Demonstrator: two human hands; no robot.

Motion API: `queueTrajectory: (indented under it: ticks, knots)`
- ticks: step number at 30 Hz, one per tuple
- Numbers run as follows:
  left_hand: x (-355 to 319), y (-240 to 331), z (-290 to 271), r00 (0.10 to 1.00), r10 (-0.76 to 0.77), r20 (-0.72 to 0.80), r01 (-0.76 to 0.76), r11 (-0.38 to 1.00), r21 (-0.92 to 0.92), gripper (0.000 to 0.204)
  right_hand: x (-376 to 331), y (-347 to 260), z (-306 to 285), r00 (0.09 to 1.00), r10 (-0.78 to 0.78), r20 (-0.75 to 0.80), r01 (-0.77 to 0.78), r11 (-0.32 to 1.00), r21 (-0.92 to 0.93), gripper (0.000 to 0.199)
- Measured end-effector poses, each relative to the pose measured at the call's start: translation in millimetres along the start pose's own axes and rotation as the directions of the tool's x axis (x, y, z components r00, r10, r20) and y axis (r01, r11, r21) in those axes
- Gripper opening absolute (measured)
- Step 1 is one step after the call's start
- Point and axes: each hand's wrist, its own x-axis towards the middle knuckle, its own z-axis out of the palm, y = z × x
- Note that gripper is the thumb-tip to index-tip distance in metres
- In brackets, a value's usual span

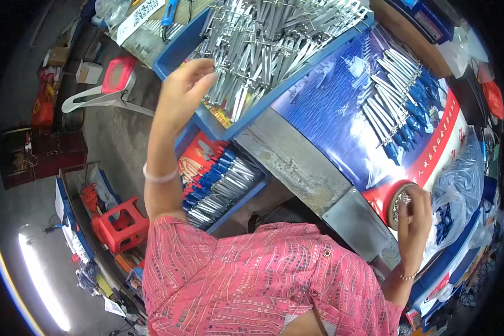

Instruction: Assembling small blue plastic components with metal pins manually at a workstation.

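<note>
My left hand (186, 92) is over the left rim of a large blue tray (167, 60), thumb and fingers apart with nothing seen between them. Heaped in that tray are many flat silver metal parts (263, 50), some crossed by thin pins. At the right, my right hand (417, 215) reaches into a small round tin (393, 208) of tiny shiny metal pieces. Its fingers are bent together at the tips; whatever they pinch is too small to make out. Beyond the tin, rows of blue-handled metal tools (395, 98) lie on a blue and red printed sheet (319, 112).
Below the large tray stands a lower blue bin (229, 210) of blue-handled metal tools. A clear plastic bag (459, 179) lies right of the tin. On the left are a pink-backed chair (119, 75) and a red stool (123, 224). The metal table edge (297, 159) runs diagonally before me.
</note>
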Motion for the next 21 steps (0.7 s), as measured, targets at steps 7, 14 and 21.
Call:
queueTrajectory:
  ticks: [7,14,21]
  knots:
    - [41,-31,43,0.980,0.154,0.128,-0.200,0.776,0.598,0.036,-39,-14,17,0.978,0.145,0.149,-0.170,0.970,0.171,0.023]
    - [43,-40,42,0.990,0.035,0.136,-0.101,0.852,0.514,0.033,-33,-14,27,0.981,-0.021,0.192,-0.008,0.989,0.149,0.023]
    - [29,-31,24,0.975,-0.049,-0.218,0.050,0.999,0.002,0.026,-31,-13,34,0.966,-0.097,0.240,0.062,0.987,0.147,0.021]
